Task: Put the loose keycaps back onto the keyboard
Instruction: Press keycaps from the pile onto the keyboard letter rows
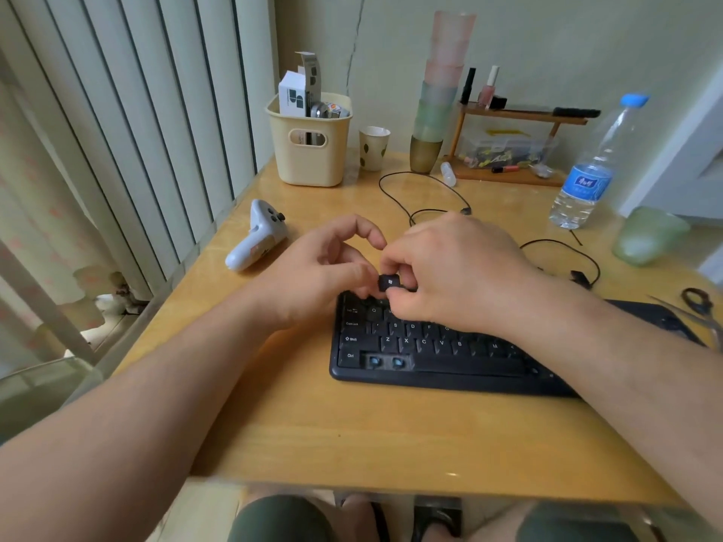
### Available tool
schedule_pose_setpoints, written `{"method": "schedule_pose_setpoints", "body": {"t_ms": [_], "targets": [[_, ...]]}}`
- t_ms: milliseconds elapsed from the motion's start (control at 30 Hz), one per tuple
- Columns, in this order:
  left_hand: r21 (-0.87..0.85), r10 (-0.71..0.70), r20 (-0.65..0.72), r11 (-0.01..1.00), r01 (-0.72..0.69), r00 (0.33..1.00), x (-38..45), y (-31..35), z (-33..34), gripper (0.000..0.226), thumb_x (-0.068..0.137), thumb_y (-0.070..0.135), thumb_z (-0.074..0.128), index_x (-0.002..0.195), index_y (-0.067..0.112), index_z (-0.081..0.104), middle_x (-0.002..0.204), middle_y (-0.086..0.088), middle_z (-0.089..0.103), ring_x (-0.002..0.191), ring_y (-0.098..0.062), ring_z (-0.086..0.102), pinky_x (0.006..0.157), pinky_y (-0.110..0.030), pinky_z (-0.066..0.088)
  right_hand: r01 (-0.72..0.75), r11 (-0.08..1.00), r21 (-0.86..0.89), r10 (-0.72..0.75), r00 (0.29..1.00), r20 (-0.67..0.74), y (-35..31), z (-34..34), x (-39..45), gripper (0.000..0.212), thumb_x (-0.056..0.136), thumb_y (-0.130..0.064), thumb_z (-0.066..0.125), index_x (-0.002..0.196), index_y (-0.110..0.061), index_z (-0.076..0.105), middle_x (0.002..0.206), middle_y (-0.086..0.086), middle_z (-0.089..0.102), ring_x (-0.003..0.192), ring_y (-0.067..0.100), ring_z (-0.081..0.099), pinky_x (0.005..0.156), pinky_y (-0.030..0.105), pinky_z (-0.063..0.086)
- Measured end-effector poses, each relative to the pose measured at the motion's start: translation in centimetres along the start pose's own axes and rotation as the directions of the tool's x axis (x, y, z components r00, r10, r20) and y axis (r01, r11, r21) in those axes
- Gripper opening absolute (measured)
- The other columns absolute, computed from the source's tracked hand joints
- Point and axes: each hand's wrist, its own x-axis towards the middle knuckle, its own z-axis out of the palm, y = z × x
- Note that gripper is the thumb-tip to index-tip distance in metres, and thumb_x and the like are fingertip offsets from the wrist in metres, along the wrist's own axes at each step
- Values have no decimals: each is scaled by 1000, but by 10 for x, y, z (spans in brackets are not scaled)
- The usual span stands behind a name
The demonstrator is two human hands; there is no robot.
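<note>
A black keyboard (430, 357) lies on the wooden desk (313, 424). Two empty key sockets (386, 362) with blue stems show in its bottom row, right of the Ctrl key. A small black keycap (390, 283) with a white logo hovers above the keyboard's top left corner. My right hand (454, 271) pinches it between thumb and fingers. My left hand (332, 267) is beside it with curled fingers, its thumb touching the keycap's left side. My right forearm covers the keyboard's right half.
A white controller (256, 236) lies left of the hands. Behind stand a cream basket (311, 146), a paper cup (373, 147), stacked cups (438, 99), a small shelf (516, 146) and a water bottle (590, 166). Black cables (426, 205) loop behind the keyboard. Scissors (700, 307) lie far right.
</note>
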Motion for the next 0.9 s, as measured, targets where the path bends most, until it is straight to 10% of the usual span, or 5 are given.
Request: {"method": "schedule_pose_setpoints", "body": {"t_ms": [167,433,767,900], "targets": [[247,-2,-149,968,39,989,3,-14,-9,24,90,37,64,114,35,60,80,2,74,84,-26,68,80,-37,53,-153,905,397,61,970,235,-11,-2,-17,9,82,-36,77,90,-35,74,71,-21,69,68,-1,64,67,22,54],[340,53,-202,940,19,978,6,-21,-11,19,96,36,68,114,37,60,83,5,73,76,-9,64,74,-25,48,-155,927,341,67,964,256,-28,21,-39,9,85,-42,74,94,-37,73,73,-24,67,72,-7,59,81,34,58],[346,86,-183,938,-18,979,6,-24,-12,21,95,32,70,115,34,61,81,4,71,77,-12,64,78,-30,52,-139,945,295,50,956,290,-33,11,-30,6,91,-31,72,92,-29,78,74,-16,71,77,1,65,70,9,38],[335,87,-180,942,-22,980,7,-24,-12,21,95,29,70,115,33,62,80,5,70,73,-8,61,75,-28,49,-143,945,293,59,959,277,-35,13,-30,8,92,-31,71,91,-29,79,75,-16,71,80,3,64,93,18,32]]}}
